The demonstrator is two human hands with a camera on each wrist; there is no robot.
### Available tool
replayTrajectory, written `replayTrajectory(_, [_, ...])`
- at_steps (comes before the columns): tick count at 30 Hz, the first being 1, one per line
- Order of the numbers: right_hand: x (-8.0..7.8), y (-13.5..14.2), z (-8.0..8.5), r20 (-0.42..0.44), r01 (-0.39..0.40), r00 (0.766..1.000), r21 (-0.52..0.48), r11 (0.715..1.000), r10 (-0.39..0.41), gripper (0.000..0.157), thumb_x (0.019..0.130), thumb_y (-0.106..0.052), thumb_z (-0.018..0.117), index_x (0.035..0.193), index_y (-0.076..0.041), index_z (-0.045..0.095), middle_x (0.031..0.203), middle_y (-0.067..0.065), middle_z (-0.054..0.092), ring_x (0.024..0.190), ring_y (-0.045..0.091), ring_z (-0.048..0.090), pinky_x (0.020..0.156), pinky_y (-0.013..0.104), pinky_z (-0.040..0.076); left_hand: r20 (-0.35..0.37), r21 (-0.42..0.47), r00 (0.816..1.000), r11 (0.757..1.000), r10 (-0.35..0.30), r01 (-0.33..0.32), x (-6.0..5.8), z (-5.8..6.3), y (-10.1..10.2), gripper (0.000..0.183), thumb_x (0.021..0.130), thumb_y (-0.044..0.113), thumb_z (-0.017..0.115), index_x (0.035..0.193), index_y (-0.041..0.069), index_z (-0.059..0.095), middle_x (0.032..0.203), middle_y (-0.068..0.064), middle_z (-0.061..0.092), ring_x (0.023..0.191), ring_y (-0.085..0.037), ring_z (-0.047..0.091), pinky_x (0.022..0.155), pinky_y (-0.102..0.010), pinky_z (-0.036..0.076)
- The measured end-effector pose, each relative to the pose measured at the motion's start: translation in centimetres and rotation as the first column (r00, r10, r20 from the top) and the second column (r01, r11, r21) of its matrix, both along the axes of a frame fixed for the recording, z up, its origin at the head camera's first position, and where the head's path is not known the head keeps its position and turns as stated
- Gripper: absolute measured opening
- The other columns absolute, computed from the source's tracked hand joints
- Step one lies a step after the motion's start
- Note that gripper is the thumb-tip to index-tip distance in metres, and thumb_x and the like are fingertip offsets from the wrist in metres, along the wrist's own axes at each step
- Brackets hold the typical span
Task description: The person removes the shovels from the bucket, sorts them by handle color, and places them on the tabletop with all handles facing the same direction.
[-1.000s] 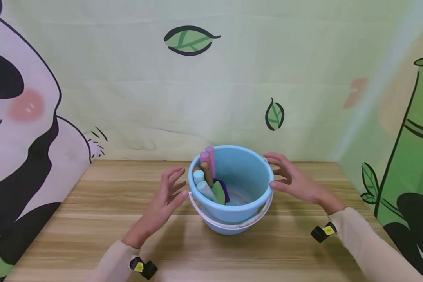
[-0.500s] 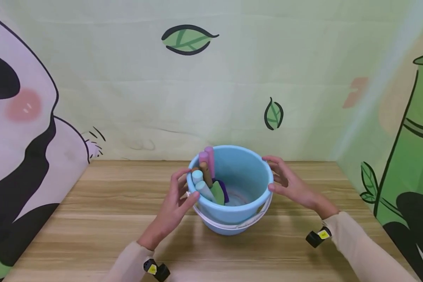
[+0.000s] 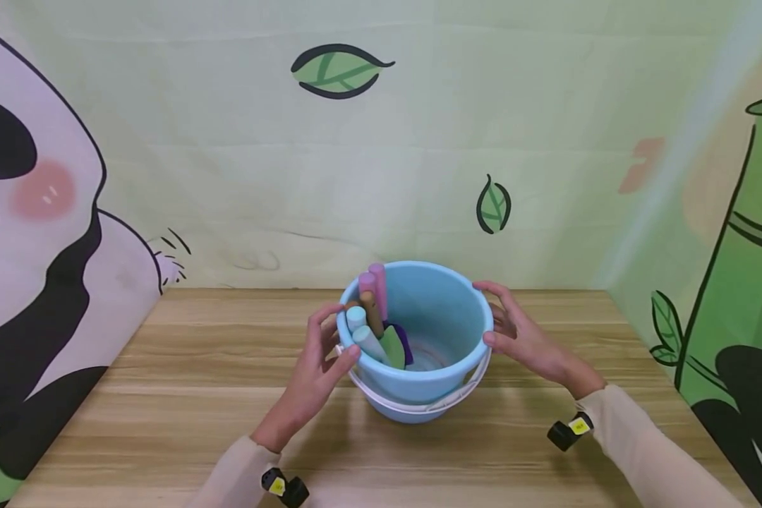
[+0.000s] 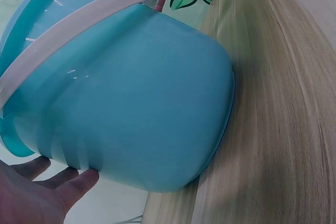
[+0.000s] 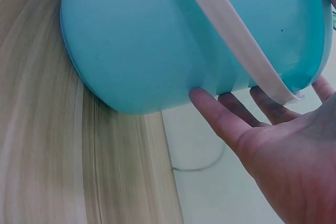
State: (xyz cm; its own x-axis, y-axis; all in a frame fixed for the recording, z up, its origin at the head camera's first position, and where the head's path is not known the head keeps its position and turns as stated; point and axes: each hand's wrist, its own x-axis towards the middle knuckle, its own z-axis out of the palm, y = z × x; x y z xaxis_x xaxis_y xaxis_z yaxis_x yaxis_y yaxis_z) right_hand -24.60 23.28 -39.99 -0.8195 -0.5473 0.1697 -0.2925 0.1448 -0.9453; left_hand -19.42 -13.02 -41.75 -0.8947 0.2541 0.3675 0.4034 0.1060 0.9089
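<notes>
A light blue bucket (image 3: 413, 395) with a white handle (image 3: 444, 403) stands upright on the wooden table. Against its inner left side lean purple sticks (image 3: 378, 289), a brown stick (image 3: 372, 314), light blue sticks (image 3: 370, 344), a green flat piece (image 3: 393, 347) and a dark purple piece (image 3: 408, 346); their kind is unclear. My left hand (image 3: 314, 370) touches the bucket's left side, thumb at the rim. On the opposite side my right hand (image 3: 533, 342) rests its thumb and index finger at the rim. In the wrist views the other fingertips (image 4: 86, 179) of each hand touch the outer wall, fairly straight.
The wood-grain table (image 3: 184, 395) runs back to a pale green printed backdrop (image 3: 228, 141) close behind the bucket. A printed panda stands at left, bamboo at right. Small black devices (image 3: 284, 487) are strapped to both wrists.
My left hand has moved right from beside the bucket and now touches its side and rim. The right hand has stayed at the rim, its forearm shifting slightly left. The bucket remains in place.
</notes>
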Motion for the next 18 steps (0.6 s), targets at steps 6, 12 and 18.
replayTrajectory(6, [0.02, 0.02, -0.13, 0.019, -0.01, 1.0, -0.015, 1.0, 0.01, 0.077, 0.099, -0.03, 0.062, 0.16, -0.029, 0.015, 0.158, 0.021, 0.035, 0.135, 0.051, 0.044, 0.096, 0.063, 0.052, 0.002, -0.001, 1.0, 1.0, 0.002, -0.002, 0.06, -0.05, -0.03, 0.062, 0.103, 0.025, 0.061, 0.152, 0.029, 0.024, 0.161, -0.011, 0.032, 0.146, -0.045, 0.035, 0.106, -0.066, 0.041])
replayTrajectory(12, [0.14, -0.04, -0.12, 0.026, -0.007, 1.0, -0.02, 1.0, 0.008, 0.078, 0.099, -0.029, 0.062, 0.16, -0.027, 0.014, 0.159, 0.02, 0.034, 0.137, 0.051, 0.043, 0.097, 0.065, 0.051, 0.001, 0.0, 1.0, 1.0, 0.004, -0.004, 0.07, -0.12, -0.01, 0.062, 0.103, 0.025, 0.061, 0.153, 0.029, 0.024, 0.161, -0.01, 0.031, 0.146, -0.045, 0.036, 0.106, -0.066, 0.041])
replayTrajectory(18, [0.01, -0.05, -0.26, 0.023, 0.001, 1.0, -0.017, 1.0, 0.0, 0.077, 0.099, -0.028, 0.061, 0.16, -0.027, 0.014, 0.158, 0.021, 0.034, 0.136, 0.052, 0.043, 0.096, 0.064, 0.052, -0.006, 0.002, 1.0, 1.0, 0.003, -0.003, 0.01, -0.21, 0.01, 0.062, 0.103, 0.025, 0.061, 0.153, 0.029, 0.025, 0.162, -0.01, 0.031, 0.146, -0.046, 0.036, 0.106, -0.067, 0.041])
